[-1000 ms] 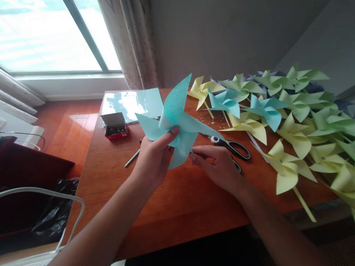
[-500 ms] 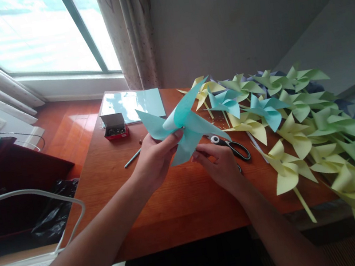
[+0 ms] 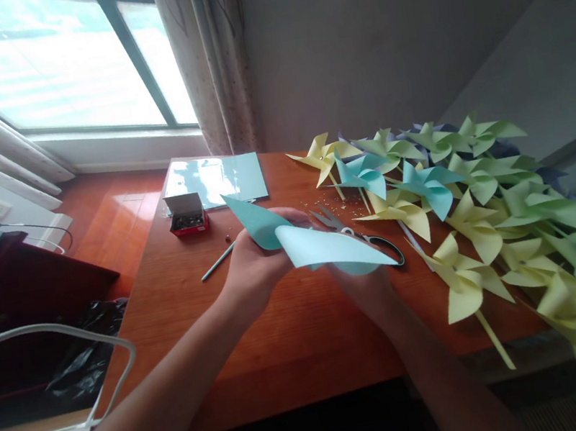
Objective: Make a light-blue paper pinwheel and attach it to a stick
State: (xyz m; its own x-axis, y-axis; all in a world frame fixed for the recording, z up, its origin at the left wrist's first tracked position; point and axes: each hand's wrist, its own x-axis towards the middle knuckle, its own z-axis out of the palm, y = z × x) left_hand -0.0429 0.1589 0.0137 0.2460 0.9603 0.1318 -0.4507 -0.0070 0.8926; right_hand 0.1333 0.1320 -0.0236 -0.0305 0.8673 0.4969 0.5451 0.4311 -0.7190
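Note:
A light blue paper pinwheel [image 3: 319, 243] is tilted nearly edge-on above the table, between my two hands. My left hand [image 3: 259, 260] is closed on it from the left, its fingers reaching behind the blades. From the right, my right hand [image 3: 368, 290] grips it from below; the blades cover most of those fingers. The pinwheel's centre and back cannot be seen. Just beyond my right hand lie scissors [image 3: 388, 247] with black and white handles. A thin light blue paper stick [image 3: 217, 261] lies left of my left hand.
Yellow, green, blue and purple pinwheels [image 3: 461, 275] crowd the right side of the wooden table [image 3: 289, 361]. An open red box [image 3: 188, 220] of small dark pieces sits at the back left, before light blue sheets [image 3: 242, 172]. Small bits lie near the scissors.
The blue pinwheel has tipped from facing me to nearly edge-on and sits slightly lower. My left fingers now reach behind it, and my right hand has gone under the blades.

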